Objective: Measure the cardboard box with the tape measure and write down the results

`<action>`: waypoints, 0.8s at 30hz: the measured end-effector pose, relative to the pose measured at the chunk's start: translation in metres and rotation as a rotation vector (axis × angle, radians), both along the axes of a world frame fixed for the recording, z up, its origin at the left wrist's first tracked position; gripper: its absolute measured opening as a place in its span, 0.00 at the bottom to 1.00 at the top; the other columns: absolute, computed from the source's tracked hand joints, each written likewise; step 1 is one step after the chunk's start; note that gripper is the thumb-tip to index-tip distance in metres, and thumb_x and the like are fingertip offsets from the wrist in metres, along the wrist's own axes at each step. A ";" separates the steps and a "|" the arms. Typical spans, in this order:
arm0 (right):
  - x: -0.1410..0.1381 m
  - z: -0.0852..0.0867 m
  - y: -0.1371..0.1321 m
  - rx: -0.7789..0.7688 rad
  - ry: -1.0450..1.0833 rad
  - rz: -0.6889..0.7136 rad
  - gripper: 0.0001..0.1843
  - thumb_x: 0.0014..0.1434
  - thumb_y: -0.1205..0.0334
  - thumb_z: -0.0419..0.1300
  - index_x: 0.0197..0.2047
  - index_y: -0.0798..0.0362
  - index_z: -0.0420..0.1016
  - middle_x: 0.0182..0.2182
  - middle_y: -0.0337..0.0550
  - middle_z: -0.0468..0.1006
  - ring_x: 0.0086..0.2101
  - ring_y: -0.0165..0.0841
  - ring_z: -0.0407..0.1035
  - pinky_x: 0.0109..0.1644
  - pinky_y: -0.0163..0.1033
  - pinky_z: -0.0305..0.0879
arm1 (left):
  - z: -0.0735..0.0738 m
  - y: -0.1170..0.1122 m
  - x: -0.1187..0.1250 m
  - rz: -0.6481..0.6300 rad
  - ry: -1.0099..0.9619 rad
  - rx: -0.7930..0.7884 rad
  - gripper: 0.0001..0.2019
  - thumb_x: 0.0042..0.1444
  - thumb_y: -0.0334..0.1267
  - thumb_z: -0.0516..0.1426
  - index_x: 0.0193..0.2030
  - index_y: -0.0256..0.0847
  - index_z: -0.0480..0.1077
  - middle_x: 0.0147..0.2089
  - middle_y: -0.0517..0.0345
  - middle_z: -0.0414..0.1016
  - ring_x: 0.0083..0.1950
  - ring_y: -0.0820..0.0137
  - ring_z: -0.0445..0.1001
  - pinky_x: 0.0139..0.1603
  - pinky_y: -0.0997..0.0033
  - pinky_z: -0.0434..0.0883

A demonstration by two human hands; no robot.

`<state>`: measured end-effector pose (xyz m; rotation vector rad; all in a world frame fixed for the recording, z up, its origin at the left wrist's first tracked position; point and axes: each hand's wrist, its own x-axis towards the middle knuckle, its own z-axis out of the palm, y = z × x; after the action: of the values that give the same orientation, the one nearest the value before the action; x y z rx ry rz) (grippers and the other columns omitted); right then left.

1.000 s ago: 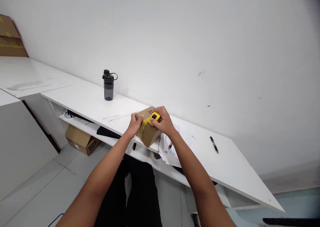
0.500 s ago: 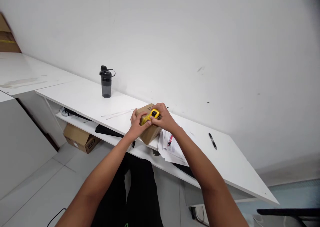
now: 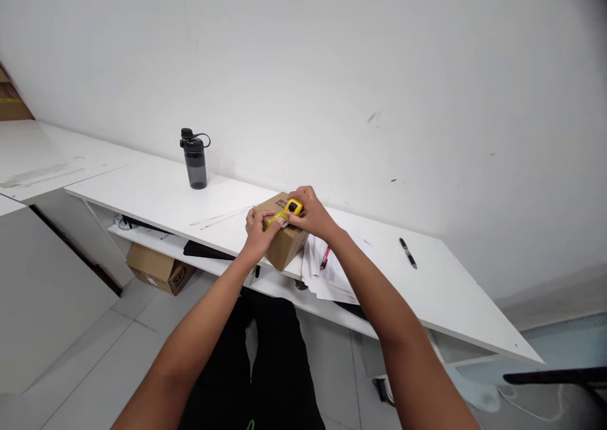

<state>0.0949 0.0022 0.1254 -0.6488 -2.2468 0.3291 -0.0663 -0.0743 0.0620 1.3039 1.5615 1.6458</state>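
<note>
A small cardboard box (image 3: 286, 251) stands on the white desk near its front edge. Over its top my right hand (image 3: 313, 215) grips a yellow tape measure (image 3: 294, 207) with a black centre. A short stretch of yellow blade (image 3: 275, 218) shows between the case and my left hand (image 3: 257, 233). That hand's fingers curl over the left side of the box top, its thumb pressed toward the blade. The blade's very end is hidden by the fingers.
A dark water bottle (image 3: 195, 161) stands toward the back left of the desk (image 3: 142, 186). Papers (image 3: 334, 278) with a red pen (image 3: 325, 257) lie right of the box. A black pen (image 3: 408, 253) lies farther right. Another carton (image 3: 154, 269) sits below the shelf.
My view has shifted slightly. The right hand has tilted the tape measure case a little, moving it slightly up from the left hand, and more of the blade shows between them. The box stays put.
</note>
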 end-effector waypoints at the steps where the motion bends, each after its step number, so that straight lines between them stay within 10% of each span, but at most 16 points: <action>1: 0.000 0.001 0.000 0.001 0.004 -0.006 0.18 0.53 0.61 0.60 0.49 0.47 0.68 0.48 0.46 0.62 0.50 0.40 0.64 0.58 0.49 0.62 | 0.002 0.000 0.001 0.012 -0.020 -0.011 0.18 0.52 0.50 0.63 0.48 0.48 0.71 0.63 0.51 0.55 0.72 0.55 0.47 0.71 0.53 0.48; 24: 0.038 0.013 0.073 -0.072 -0.034 -0.176 0.24 0.54 0.59 0.60 0.55 0.51 0.70 0.53 0.50 0.67 0.53 0.39 0.64 0.61 0.48 0.61 | 0.008 0.005 0.005 0.078 0.073 -0.002 0.16 0.49 0.41 0.63 0.46 0.48 0.69 0.59 0.53 0.57 0.68 0.56 0.54 0.69 0.51 0.53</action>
<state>0.1328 0.0754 0.1385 -0.8893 -2.1992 0.3140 -0.0616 -0.0690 0.0701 1.3310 1.6764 1.6596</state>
